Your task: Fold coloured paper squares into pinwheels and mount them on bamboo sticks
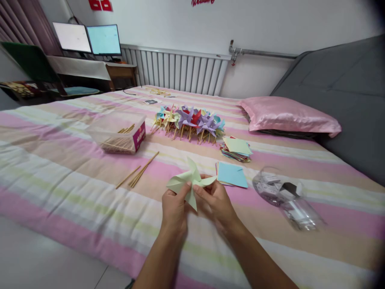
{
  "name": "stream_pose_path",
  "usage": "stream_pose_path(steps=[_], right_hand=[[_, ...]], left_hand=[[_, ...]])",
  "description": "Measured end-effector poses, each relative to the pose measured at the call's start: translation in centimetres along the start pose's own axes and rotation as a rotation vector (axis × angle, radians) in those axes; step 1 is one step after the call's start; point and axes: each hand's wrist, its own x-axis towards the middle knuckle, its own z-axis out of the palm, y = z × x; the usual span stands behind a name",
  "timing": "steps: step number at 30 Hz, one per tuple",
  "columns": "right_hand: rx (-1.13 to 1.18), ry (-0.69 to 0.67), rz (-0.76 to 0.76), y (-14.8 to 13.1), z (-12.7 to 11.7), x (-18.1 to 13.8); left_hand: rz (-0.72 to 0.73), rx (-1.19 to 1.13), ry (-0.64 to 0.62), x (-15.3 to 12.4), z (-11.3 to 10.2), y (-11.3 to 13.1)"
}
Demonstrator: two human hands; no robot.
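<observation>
Both my hands hold a pale green paper pinwheel point(191, 180) above the striped bed. My left hand point(174, 208) pinches its centre from the left with thumb and fingers. My right hand point(214, 202) grips it from the right, fingers closed on the folded paper. Just right of the pinwheel lies a small stack of paper squares with a blue sheet on top point(231, 174). A few loose wooden sticks point(138, 172) lie to the left of my hands.
A row of finished coloured pinwheels point(189, 120) lies mid-bed. A clear box of sticks point(120, 132) sits left, a mixed paper stack point(237, 148) right, a clear plastic bag point(285, 196) further right. A pink pillow point(285, 116) lies by the grey headboard.
</observation>
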Motion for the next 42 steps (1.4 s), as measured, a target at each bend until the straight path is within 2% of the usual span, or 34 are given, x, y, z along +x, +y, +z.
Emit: stream_pose_path(steps=[6,13,19,28,34,42], right_hand=[[0.146,0.088,0.071,0.5,0.1,-0.1],[0.234,0.123,0.109,0.0,0.0,0.1],[0.152,-0.008,0.166,-1.0,-2.3,1.0],[-0.115,-0.225,0.178,-1.2,-4.1,1.2],[-0.259,-0.244,0.182,-1.4,-4.3,1.1],[-0.203,-0.250,0.203,-1.7,-4.0,0.7]], left_hand=[[-0.028,0.019,-0.017,-0.4,0.4,-0.6],[-0.075,0.076,-0.082,-0.7,0.3,-0.5],[-0.071,0.169,-0.232,-0.3,-0.4,0.5],[-0.102,0.340,-0.207,0.1,-0.5,0.2],[-0.095,0.390,-0.241,0.3,-0.7,0.0],[-0.121,0.367,-0.224,0.2,-0.7,0.1]])
